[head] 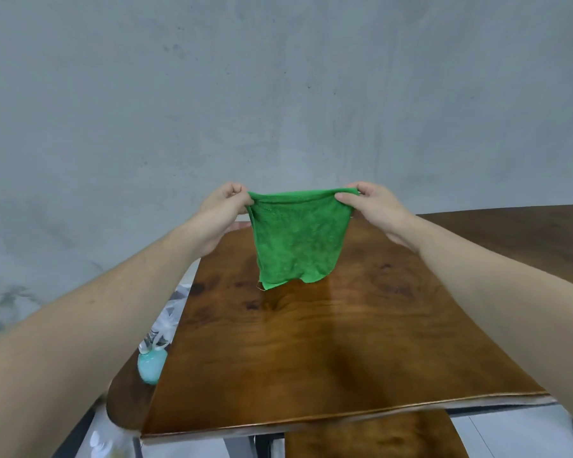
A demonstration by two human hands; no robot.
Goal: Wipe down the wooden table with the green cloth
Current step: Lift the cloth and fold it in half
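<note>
Green cloth [297,239] hangs above the wooden table [328,342], lower edge near its surface. We note the left hand [224,209] pinching its upper left corner, the right hand [374,206] pinching its upper right corner.

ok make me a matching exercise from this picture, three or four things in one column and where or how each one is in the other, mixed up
Things:
1. green cloth
2. wooden table
3. left hand
4. pale blue-green object

States or places:
A. pinches the cloth's top left corner
B. hangs in the air between both hands
C. sits low beside the table's left edge
D. lies bare and glossy under the cloth

Pairs: 1-B, 2-D, 3-A, 4-C

The right hand pinches the other top corner.
</note>
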